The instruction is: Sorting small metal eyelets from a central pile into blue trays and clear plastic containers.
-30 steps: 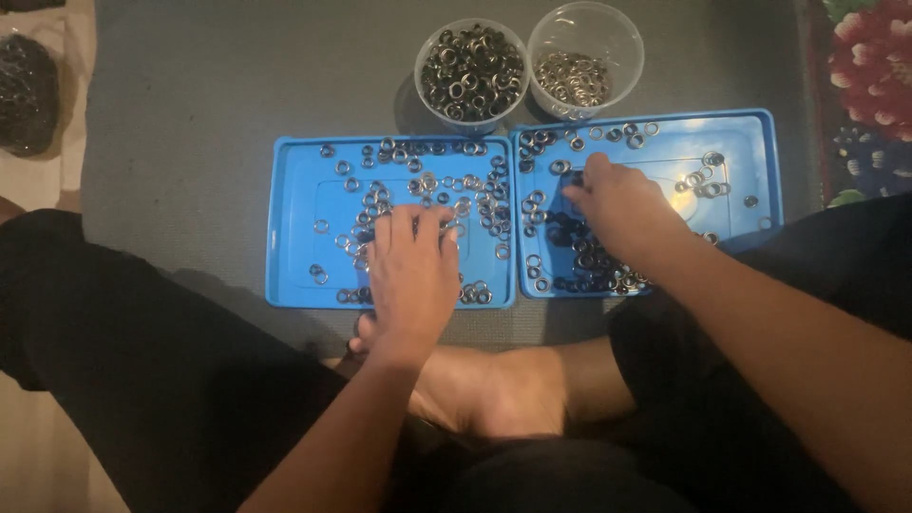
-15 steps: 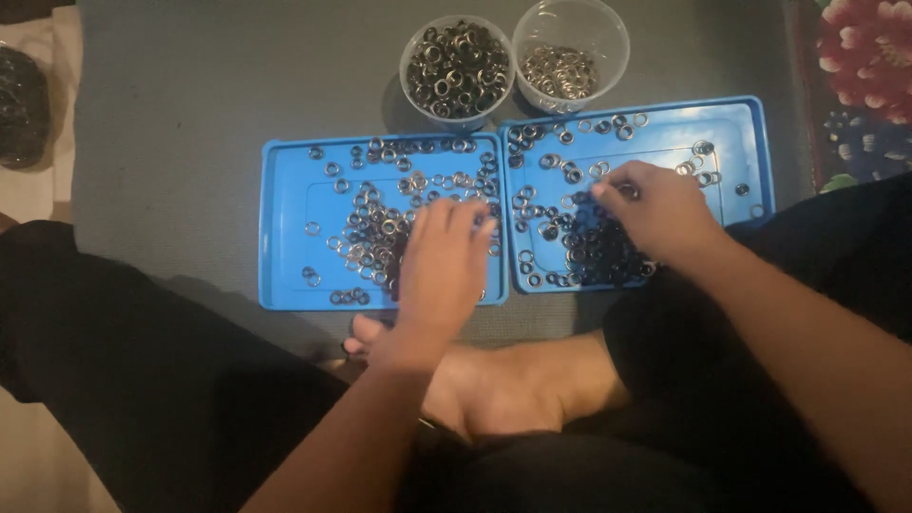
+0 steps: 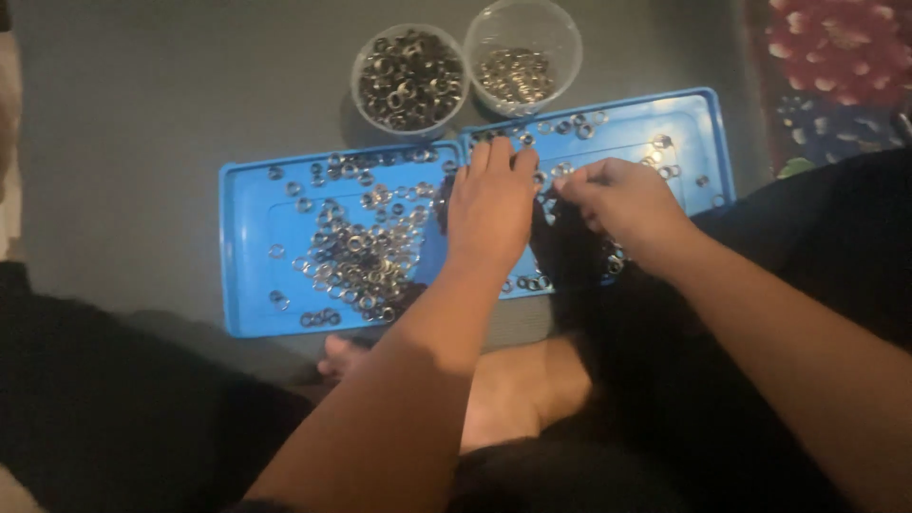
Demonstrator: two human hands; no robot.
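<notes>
left hand point(image 3: 491, 204) shifted right onto tray seam, right hand point(image 3: 617, 204) drawn closer

We count two blue trays point(image 3: 256, 285) point(image 3: 698, 119), two clear round tubs point(image 3: 366, 57) point(image 3: 570, 38), and two hands point(image 3: 489, 204) point(image 3: 622, 199); the scattered metal rings point(image 3: 361, 252) are too many to count.

Grey floor point(image 3: 171, 104), red floral rug point(image 3: 836, 66) at far right, bare foot point(image 3: 513, 389), black trousers point(image 3: 114, 418).
</notes>
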